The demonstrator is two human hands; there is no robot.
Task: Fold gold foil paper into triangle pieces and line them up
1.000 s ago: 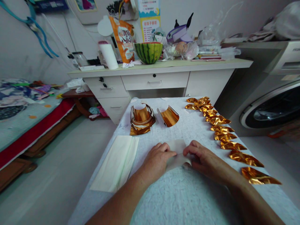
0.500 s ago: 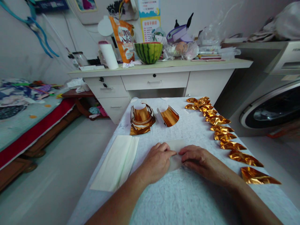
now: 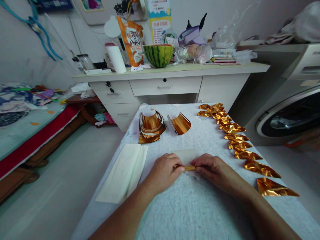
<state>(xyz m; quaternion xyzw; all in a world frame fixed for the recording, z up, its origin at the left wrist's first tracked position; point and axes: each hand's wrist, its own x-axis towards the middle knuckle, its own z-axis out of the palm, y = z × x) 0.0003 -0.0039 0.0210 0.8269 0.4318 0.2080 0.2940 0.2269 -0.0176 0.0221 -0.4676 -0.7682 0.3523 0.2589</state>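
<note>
A sheet of gold foil paper [image 3: 185, 154] lies pale side up at the middle of the table, its near edge turned up into a narrow golden fold. My left hand [image 3: 163, 173] pinches the left end of that fold between thumb and fingers. At the fold's right end, my right hand [image 3: 212, 169] pinches it the same way. Beyond the hands stand a stack of curled gold foil sheets [image 3: 151, 125] and one curled gold sheet [image 3: 180, 125] apart from it. Left of my left hand lies a pile of pale paper [image 3: 122, 173].
Folded gold foil pieces [image 3: 240, 145] line the right side of the cloth-covered table [image 3: 180, 213]. Behind it stands a white desk [image 3: 165, 86] bearing a cut watermelon [image 3: 158, 56] and an orange pouch [image 3: 132, 43]. A washing machine [image 3: 287, 93] is at right, a bed [image 3: 37, 123] at left.
Both hands have turned up the near edge of the foil paper, so a strip of its gold side now shows between them. The other things stay in place.
</note>
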